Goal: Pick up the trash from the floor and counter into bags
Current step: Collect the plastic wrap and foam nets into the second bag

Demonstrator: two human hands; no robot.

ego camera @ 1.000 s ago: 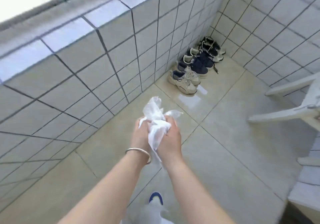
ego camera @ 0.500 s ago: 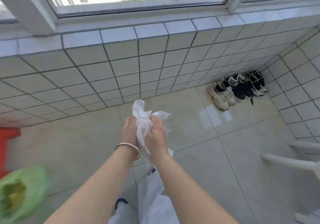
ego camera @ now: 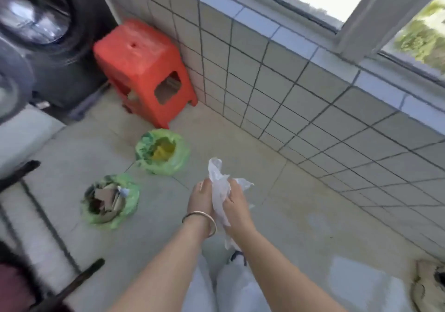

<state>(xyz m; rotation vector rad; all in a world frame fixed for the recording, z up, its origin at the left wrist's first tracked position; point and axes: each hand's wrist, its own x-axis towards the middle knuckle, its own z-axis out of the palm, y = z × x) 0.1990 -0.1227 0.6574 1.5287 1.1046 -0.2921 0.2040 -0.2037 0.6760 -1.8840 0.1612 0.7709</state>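
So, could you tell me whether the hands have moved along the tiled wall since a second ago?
Yes. The hands, gripping the white plastic, have moved left along the tiled wall, from near the shoes toward the red stool.

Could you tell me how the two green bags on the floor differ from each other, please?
The far green bag lies close to the red stool and shows something yellow inside; the near green bag lies further from it and holds brown cardboard-like scraps. The near green bag looks fuller. Both are open-topped and stand on the tiled floor.
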